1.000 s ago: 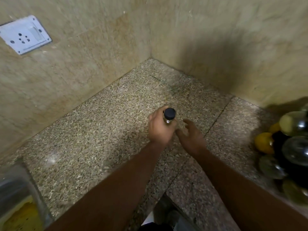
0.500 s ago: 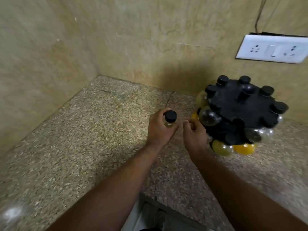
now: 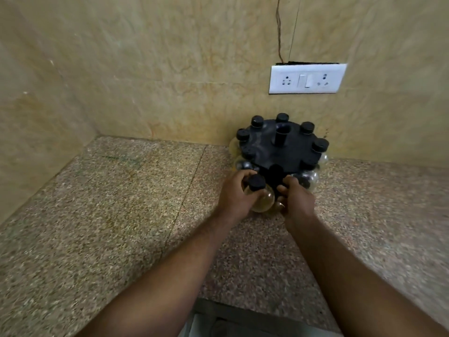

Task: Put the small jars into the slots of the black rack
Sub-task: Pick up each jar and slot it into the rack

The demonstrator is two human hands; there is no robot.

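The small jar has a round clear glass body with a yellowish tint and a black cap. It sits in the left hand, with the fingers wrapped around its neck and left side. It's held roughly upright, just in front of the black rack and off the counter, right by an open notch in the rack's front edge.

The right hand is on the other side of the jar with its fingers curled in against the lower front of the rack. I can't tell whether it's actually gripping anything there.

The rack is a round carousel type with a stubby post in the middle. Black-capped rack jars hang around its rim, with a few glass bulbs showing underneath. It stands on a speckled granite counter, pushed back against a beige wall. A white socket plate is up on that wall, with a thin wire running up from it.
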